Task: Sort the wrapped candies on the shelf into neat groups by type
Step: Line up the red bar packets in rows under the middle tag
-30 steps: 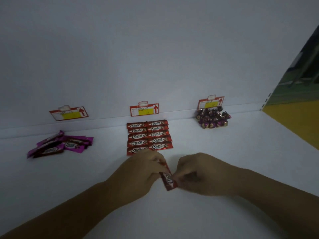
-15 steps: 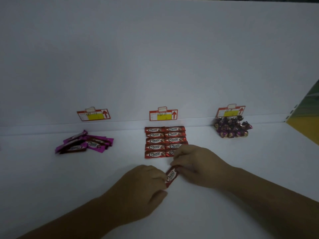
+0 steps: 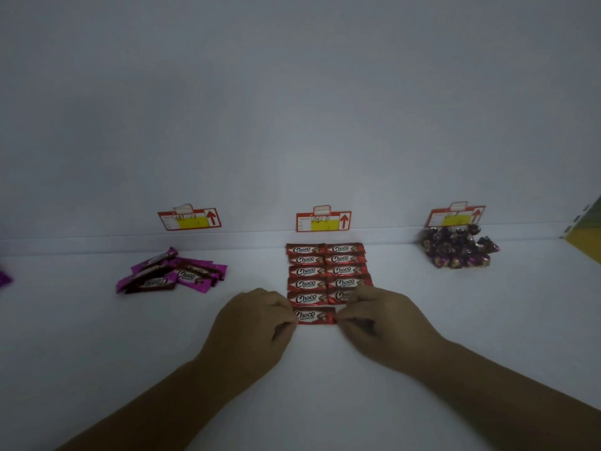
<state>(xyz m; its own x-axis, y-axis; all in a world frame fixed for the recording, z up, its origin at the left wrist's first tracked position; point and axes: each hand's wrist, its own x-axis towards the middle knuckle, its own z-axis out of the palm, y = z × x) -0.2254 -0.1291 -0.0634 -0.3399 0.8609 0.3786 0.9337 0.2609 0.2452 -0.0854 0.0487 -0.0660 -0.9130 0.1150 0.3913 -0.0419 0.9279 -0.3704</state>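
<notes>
A red Choco candy bar [image 3: 314, 316] lies flat on the white shelf [image 3: 487, 320], just below the left column of a neat two-column block of red Choco bars [image 3: 327, 272]. My left hand [image 3: 257, 320] pinches its left end and my right hand [image 3: 383, 315] pinches its right end. My right hand partly covers the lowest bar of the right column. A loose heap of magenta Choco bars [image 3: 172, 274] lies at the left. A pile of small purple wrapped candies [image 3: 458, 247] sits at the back right.
Three red-and-yellow price tags [image 3: 190, 218] [image 3: 323, 219] [image 3: 457, 215] stand along the shelf's back wall, one behind each group. A bit of magenta wrapper [image 3: 5, 278] shows at the far left edge. The shelf's right end [image 3: 582, 252] borders a yellow surface.
Both hands carried the red bar from the front of the shelf back to the red block, turned it from tilted to level and set it flat under the left column.
</notes>
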